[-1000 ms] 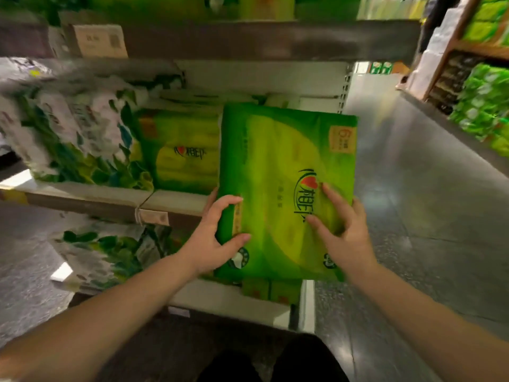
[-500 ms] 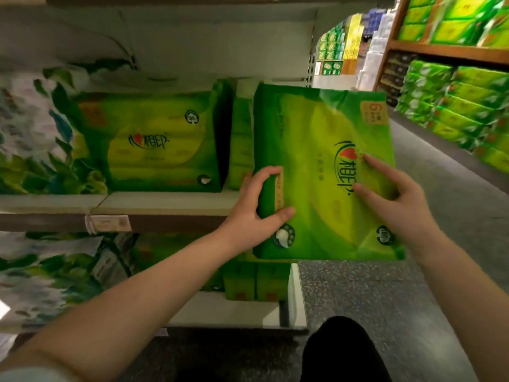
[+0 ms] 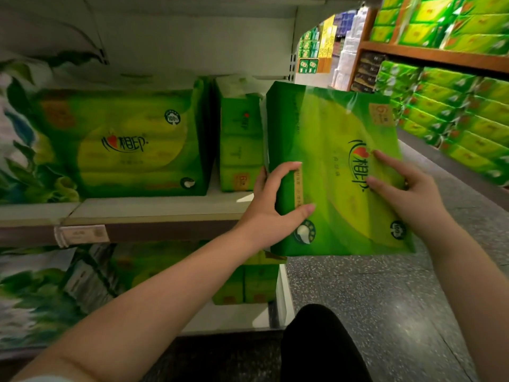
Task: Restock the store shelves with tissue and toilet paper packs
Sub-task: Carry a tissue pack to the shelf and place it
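Observation:
I hold a green tissue pack (image 3: 336, 150) upright in the air at the right end of the middle shelf (image 3: 154, 209). My left hand (image 3: 271, 208) grips its left edge, thumb on the front and fingers wrapped round the side. My right hand (image 3: 399, 188) holds its right part, fingers spread on the front face. On the shelf stand a wide green pack (image 3: 124, 144) facing out and a narrow green pack (image 3: 239, 144) set edge-on, just left of the held one.
White and green floral packs (image 3: 19, 139) fill the shelf's left end and the lower shelf (image 3: 234, 318), where more green packs (image 3: 248, 285) stand. Across the grey aisle floor (image 3: 399, 299) a wooden rack (image 3: 440, 56) carries several green packs. My dark trouser leg (image 3: 316, 346) is below.
The held pack has risen and moved in closer to the shelf's right end; both hands keep the same hold. My view has lifted towards the middle shelf.

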